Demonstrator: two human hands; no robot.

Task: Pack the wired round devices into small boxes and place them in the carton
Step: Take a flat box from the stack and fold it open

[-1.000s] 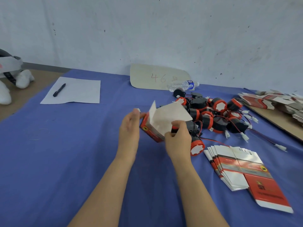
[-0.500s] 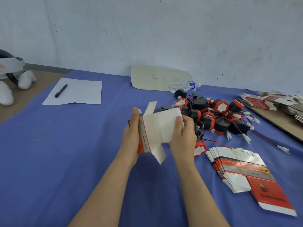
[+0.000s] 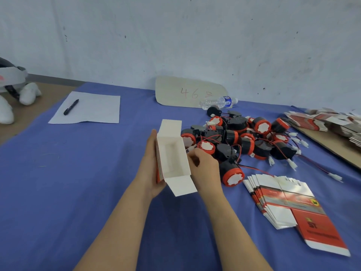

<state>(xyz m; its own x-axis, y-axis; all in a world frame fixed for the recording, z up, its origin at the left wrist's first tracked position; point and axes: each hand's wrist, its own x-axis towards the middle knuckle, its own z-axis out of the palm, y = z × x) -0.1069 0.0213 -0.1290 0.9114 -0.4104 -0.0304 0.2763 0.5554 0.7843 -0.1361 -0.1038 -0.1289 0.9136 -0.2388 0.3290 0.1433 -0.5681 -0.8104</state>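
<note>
Blue-clothed table (image 3: 78, 182), device pile (image 3: 244, 139), flat boxes (image 3: 289, 204), paper (image 3: 88, 108)

The small box (image 3: 172, 157) hides the fingers of my left hand (image 3: 150, 169), which holds it. I can't tell whether my right hand (image 3: 207, 171) pinches its wall. The frame cuts off the white object (image 3: 11, 79) at left and the blurred flat-box piles (image 3: 336, 124) at right.

You now hold the small box (image 3: 172, 159) squared open at centre frame, white inside facing you, flaps splayed above and below. Your right hand (image 3: 205, 171) shifts from its front to its right edge.
</note>
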